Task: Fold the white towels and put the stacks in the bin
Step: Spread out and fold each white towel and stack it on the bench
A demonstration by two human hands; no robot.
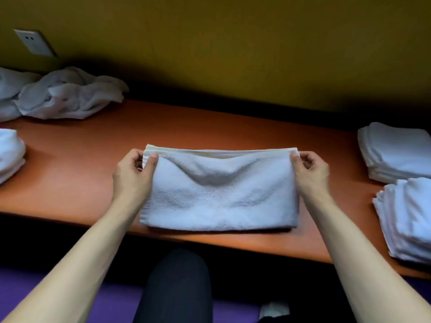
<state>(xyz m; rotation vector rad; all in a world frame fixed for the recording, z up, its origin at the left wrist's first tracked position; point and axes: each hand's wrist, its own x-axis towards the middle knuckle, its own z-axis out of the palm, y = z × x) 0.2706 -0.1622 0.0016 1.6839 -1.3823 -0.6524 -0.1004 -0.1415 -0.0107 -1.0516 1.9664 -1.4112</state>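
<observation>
White towel (219, 197) mid-fold at center of orange table (77, 159), near the front edge, bottom part flat on the surface, top edge lifted and sagging in the middle. Left hand (134, 174) pinching top-left corner, thumb on the near face, fingers curled behind the hem. Right hand (310, 170) pinching top-right corner the same way, thumb in front, fingers curled behind. Both forearms bare, reaching in from the bottom corners. Two stacks of folded towels at right: far stack (396, 152) by the table's back, near stack (408, 217) just in front of it, at the table's front edge. Another folded stack (9, 152) at left edge, partly cut off. Pile of unfolded towels (67, 96) at back left against yellow-green wall (233, 43). Wall socket (35, 41) above the pile. Dark-clad knee (177, 283) below the table edge, purple floor (112, 306) underneath. No bin in view.
</observation>
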